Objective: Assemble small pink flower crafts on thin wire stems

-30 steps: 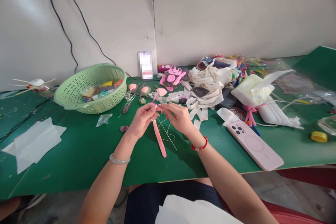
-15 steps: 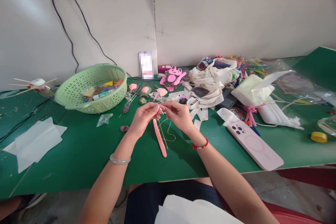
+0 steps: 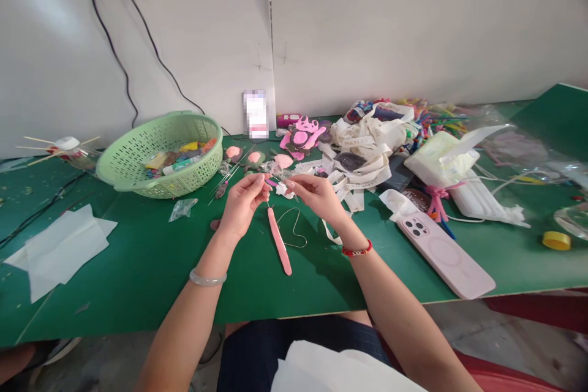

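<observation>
Green basket (image 3: 195,182), ribbons (image 3: 351,135) and pink phone (image 3: 452,257) are ranged about the table (image 3: 321,294). At centre, a purple piece (image 3: 273,183) is pinched by fingers of the left hand (image 3: 242,205); what is gripped in the right hand (image 3: 318,197) cannot be told. Room is left between the pink tool (image 3: 278,242) and front edge.

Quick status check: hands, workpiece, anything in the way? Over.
Left hand pinching small purple piece. Right hand by white piece, hold unclear. Pink tool, looped cord close by on table.

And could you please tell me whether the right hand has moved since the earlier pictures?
Yes: the right hand has shifted slightly to the right, toward the pink phone, which lies where it was.
</observation>
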`<state>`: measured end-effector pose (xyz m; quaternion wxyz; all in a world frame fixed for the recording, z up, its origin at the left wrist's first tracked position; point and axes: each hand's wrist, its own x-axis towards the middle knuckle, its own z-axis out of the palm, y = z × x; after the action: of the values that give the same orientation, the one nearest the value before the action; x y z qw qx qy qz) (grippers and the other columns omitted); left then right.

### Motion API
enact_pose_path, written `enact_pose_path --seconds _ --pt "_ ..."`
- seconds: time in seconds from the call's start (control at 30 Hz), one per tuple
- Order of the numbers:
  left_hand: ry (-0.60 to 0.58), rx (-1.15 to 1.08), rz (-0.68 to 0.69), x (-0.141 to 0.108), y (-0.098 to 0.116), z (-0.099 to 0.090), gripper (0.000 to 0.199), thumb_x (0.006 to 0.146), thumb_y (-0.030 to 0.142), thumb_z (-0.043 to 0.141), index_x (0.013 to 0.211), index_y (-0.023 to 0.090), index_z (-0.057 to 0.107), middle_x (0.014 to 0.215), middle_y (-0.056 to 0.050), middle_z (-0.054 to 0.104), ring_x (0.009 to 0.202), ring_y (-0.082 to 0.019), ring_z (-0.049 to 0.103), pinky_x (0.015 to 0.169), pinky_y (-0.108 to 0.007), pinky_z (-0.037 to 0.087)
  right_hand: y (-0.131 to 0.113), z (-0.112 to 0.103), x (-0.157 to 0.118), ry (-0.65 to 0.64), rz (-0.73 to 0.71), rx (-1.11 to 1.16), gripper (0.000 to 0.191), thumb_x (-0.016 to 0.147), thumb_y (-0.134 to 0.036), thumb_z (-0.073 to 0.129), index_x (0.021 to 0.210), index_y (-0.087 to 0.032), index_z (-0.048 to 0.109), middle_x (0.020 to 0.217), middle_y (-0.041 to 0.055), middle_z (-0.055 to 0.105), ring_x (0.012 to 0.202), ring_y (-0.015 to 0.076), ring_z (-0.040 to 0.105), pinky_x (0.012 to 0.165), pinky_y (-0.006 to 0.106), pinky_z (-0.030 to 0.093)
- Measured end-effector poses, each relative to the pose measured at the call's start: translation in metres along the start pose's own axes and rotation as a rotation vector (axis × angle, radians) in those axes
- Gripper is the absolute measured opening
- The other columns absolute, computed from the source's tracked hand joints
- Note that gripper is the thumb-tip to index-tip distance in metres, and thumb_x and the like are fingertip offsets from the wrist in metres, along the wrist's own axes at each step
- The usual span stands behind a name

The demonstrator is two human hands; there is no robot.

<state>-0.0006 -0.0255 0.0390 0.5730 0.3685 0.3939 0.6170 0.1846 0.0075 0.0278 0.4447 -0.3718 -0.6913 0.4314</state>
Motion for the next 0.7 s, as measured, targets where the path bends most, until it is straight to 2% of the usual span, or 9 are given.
enact_pose_path --seconds 0.07,0.17,0.3,0.4,0.6,0.7 --pt "-0.009 0.017 -0.013 -0.0003 0.0005 -0.0004 0.034 0.067 0.040 0.088 0.088 0.015 0.076 0.068 0.001 0.065 0.061 -0.006 0.057 0.060 -0.018 0.048 0.0023 0.0005 -0.0003 -0.033 -0.016 -0.012 0.039 0.088 -0.053 0.065 0.092 -0.015 0.076 0.075 0.0055 0.073 0.061 0.0131 0.059 0.055 0.024 0.045" --pt "-0.032 0.037 -0.027 -0.0004 0.0021 -0.0009 0.033 0.068 0.040 0.086 0.086 0.015 0.075 0.065 0.001 0.063 0.059 -0.006 0.055 0.056 -0.018 0.047 0.0041 0.0004 -0.0008 -0.037 -0.019 -0.046 0.036 0.089 -0.049 0.065 0.093 -0.016 0.077 0.072 0.0056 0.073 0.060 0.0143 0.060 0.053 0.025 0.045" --pt "-0.055 0.020 -0.052 0.0005 0.0042 -0.0023 0.037 0.076 0.050 0.077 0.070 0.014 0.071 0.055 0.001 0.056 0.047 -0.006 0.049 0.045 -0.019 0.042 0.0022 -0.0008 -0.0014 -0.104 -0.061 -0.033 0.034 0.090 -0.048 0.064 0.091 -0.016 0.076 0.076 0.0062 0.073 0.063 0.0149 0.063 0.056 0.026 0.049" --pt "-0.094 -0.002 -0.085 0.0012 0.0048 -0.0036 0.038 0.075 0.050 0.078 0.065 0.015 0.069 0.050 0.002 0.054 0.042 -0.006 0.047 0.040 -0.019 0.040 -0.0001 -0.0009 -0.0018 -0.134 -0.079 -0.042 0.033 0.090 -0.047 0.064 0.088 -0.016 0.075 0.076 0.0058 0.072 0.062 0.0140 0.062 0.055 0.026 0.049" --pt "-0.154 -0.021 -0.151 -0.0005 0.0073 -0.0039 0.034 0.072 0.046 0.082 0.071 0.014 0.072 0.054 0.001 0.059 0.047 -0.008 0.056 0.047 -0.020 0.050 -0.0037 -0.0019 -0.0017 -0.017 -0.206 -0.121 0.035 0.093 -0.050 0.061 0.088 -0.017 0.074 0.081 0.0069 0.073 0.066 0.0145 0.063 0.059 0.027 0.049" --pt "-0.139 0.023 -0.116 -0.0015 0.0089 -0.0034 0.035 0.072 0.047 0.081 0.072 0.013 0.072 0.056 0.000 0.062 0.051 -0.010 0.060 0.051 -0.022 0.053 -0.0059 -0.0034 -0.0019 0.060 -0.193 -0.123 0.044 0.096 -0.055 0.054 0.086 -0.017 0.074 0.076 0.0055 0.071 0.066 0.0140 0.061 0.061 0.026 0.048"
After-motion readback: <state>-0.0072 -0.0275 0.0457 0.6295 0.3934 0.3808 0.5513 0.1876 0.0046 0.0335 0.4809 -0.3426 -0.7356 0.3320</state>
